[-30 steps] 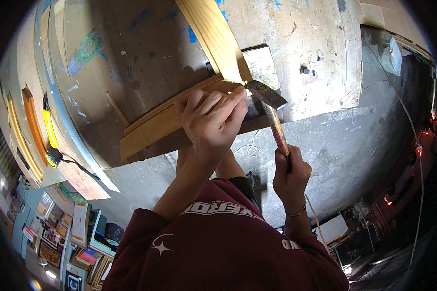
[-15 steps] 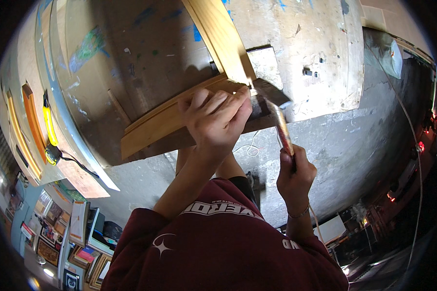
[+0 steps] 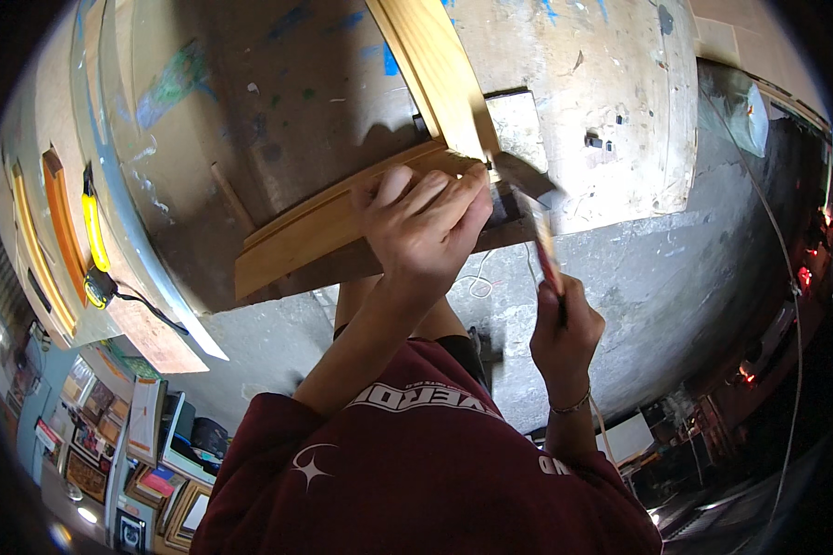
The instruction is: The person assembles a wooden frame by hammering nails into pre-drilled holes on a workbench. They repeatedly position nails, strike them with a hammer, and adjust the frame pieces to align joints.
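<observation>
Two light wooden moulding strips meet in a corner on the workbench: one strip runs away from me, the other strip lies across to the left. My left hand is closed over that corner, its fingertips pinched together against the wood. Whatever they pinch is too small or hidden to make out. In my right hand is a hammer, gripped low on its handle. The dark hammer head is just right of the corner, close to the left fingertips. Beneath the corner lies a pale square board.
A paint-stained workbench spreads under the strips. Small dark pieces lie on its right part. At the left are a yellow utility knife, a tape measure and an orange-brown strip. A cord hangs at the right.
The view has shifted slightly, so the bench and strips appear a little to the right. My left hand keeps its pinch at the corner, and the hammer head stays just beside it.
</observation>
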The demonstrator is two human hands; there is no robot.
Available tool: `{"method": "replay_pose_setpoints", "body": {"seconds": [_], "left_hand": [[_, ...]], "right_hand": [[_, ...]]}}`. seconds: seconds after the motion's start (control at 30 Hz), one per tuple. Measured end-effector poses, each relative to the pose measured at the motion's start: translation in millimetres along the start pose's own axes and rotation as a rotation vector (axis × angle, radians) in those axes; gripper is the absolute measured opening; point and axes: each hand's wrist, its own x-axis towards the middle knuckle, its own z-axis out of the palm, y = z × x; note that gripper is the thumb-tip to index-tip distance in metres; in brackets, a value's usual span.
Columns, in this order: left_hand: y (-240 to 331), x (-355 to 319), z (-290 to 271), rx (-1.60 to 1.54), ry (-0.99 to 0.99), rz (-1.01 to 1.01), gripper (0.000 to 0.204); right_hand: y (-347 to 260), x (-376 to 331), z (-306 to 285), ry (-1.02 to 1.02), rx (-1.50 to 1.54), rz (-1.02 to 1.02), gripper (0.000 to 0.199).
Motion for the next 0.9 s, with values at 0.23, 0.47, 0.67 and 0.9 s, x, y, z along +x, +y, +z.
{"method": "replay_pose_setpoints", "body": {"seconds": [0.23, 0.47, 0.67, 0.9], "left_hand": [[0.0, 1.3, -2.9, 0.025, -0.029, 0.006, 0.018], [3.3, -0.8, -14.3, -0.051, -0.080, -0.122, 0.028], [-15.3, -2.4, -27.0, 0.007, -0.169, -0.003, 0.031], [-18.2, -3.4, -21.3, 0.080, -0.100, 0.061, 0.022]], "right_hand": [[-3.6, -3.8, -4.3, 0.086, 0.059, 0.013, 0.023], [2.7, -11.3, 1.9, 0.056, 0.050, -0.003, 0.023], [-11.0, -8.3, -9.1, 0.157, -0.030, -0.158, 0.027], [-7.0, -4.5, 2.4, 0.060, -0.057, -0.021, 0.029]]}}
